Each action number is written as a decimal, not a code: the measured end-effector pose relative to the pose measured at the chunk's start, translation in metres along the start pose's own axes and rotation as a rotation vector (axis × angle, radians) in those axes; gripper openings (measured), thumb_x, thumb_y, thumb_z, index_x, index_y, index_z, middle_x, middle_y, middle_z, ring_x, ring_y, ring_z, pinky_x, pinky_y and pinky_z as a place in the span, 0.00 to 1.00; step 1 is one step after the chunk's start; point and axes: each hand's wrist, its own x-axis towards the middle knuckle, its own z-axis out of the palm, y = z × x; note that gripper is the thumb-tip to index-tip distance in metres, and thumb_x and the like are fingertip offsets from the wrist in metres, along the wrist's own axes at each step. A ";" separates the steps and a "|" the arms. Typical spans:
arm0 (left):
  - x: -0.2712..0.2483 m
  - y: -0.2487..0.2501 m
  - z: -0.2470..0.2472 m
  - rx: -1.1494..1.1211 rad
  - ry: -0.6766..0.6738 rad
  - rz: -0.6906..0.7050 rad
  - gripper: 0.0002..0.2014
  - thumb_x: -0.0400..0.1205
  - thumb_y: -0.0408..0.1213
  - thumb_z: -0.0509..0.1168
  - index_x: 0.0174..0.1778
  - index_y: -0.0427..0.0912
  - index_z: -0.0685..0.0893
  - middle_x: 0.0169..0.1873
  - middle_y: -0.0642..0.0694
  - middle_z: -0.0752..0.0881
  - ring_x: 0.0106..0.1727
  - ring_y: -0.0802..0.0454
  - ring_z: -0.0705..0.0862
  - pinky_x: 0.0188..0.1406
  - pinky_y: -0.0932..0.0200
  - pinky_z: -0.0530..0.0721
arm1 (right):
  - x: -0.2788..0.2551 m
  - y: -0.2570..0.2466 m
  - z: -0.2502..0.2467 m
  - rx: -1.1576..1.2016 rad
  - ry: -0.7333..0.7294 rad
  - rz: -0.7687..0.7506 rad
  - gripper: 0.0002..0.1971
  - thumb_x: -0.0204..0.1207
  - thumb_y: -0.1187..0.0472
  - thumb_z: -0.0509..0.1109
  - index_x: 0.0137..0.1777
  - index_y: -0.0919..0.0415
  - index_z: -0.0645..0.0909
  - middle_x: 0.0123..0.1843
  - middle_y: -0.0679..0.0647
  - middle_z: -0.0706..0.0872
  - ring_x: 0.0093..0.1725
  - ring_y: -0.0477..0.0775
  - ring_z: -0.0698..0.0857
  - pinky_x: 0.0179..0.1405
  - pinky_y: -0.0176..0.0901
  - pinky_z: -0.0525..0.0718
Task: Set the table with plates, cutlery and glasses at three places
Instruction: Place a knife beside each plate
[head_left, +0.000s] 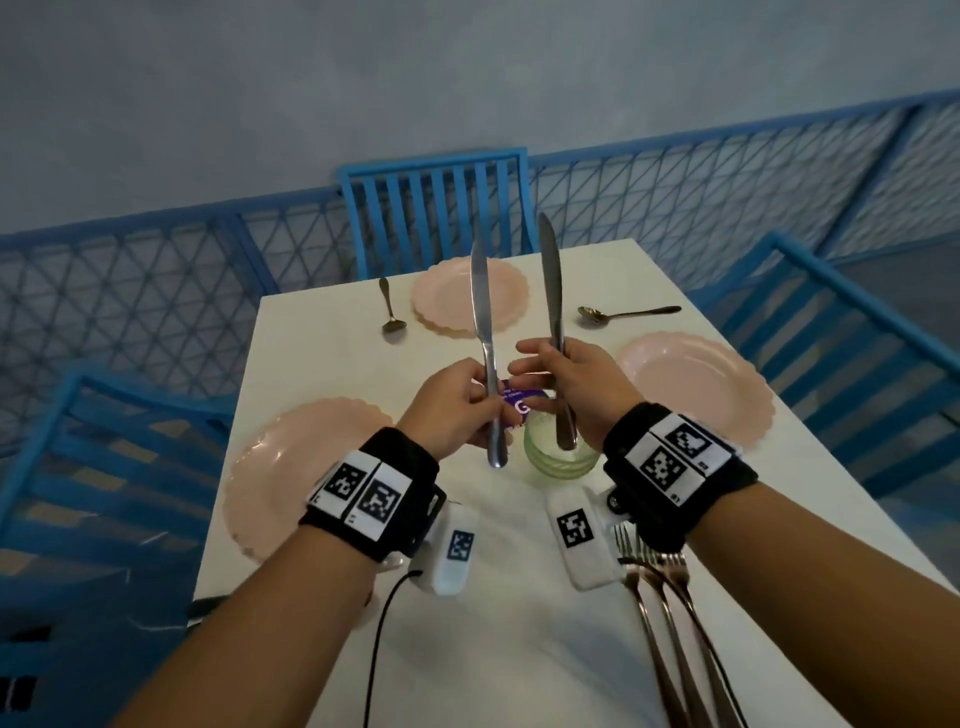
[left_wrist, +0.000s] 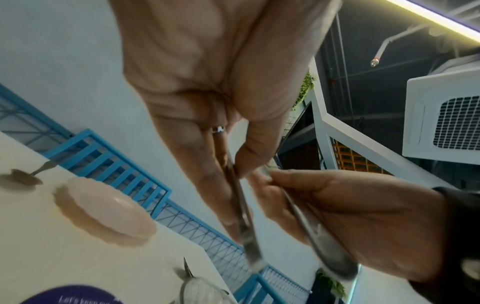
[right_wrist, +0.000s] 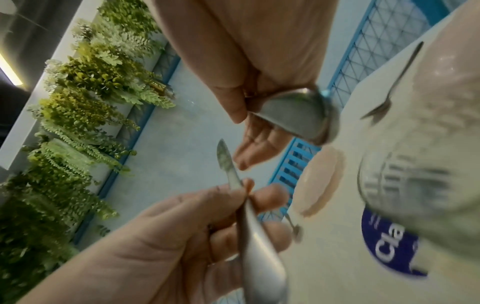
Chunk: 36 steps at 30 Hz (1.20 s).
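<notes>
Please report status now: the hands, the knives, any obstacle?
Left hand grips one knife, right hand another knife, blades up. Three plates, two spoons set. Glass directly below the hands.

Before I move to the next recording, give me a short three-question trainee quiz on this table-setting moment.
1. True or false: each hand holds a knife with its blade pointing up.
2. How many pink plates are on the table? A) two B) three C) four
3. Fill in: the forks lie on the table below the person's ____ wrist.

Key
1. True: the left hand grips one knife and the right hand grips the other knife.
2. B: the far plate, the left plate and the right plate on the table.
3. Right: the forks lie there.
</notes>
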 end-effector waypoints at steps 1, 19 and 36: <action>0.008 0.004 -0.001 0.035 0.001 0.004 0.05 0.81 0.25 0.60 0.51 0.35 0.73 0.36 0.40 0.89 0.31 0.46 0.88 0.33 0.53 0.90 | 0.003 -0.005 -0.009 -0.040 -0.002 -0.007 0.10 0.85 0.63 0.54 0.55 0.63 0.78 0.35 0.53 0.81 0.24 0.41 0.80 0.20 0.29 0.78; 0.130 0.012 -0.005 0.389 -0.021 -0.191 0.05 0.81 0.24 0.59 0.46 0.38 0.72 0.34 0.44 0.85 0.31 0.46 0.85 0.31 0.55 0.86 | 0.136 -0.052 -0.209 -1.250 0.138 -0.102 0.08 0.80 0.60 0.65 0.56 0.55 0.83 0.52 0.55 0.89 0.47 0.51 0.80 0.56 0.45 0.77; 0.182 -0.027 0.007 0.427 -0.026 -0.222 0.04 0.80 0.26 0.61 0.49 0.35 0.77 0.41 0.39 0.91 0.32 0.53 0.88 0.26 0.67 0.86 | 0.254 0.028 -0.225 -1.568 0.037 0.253 0.18 0.85 0.61 0.53 0.64 0.45 0.80 0.69 0.52 0.81 0.73 0.57 0.73 0.80 0.66 0.46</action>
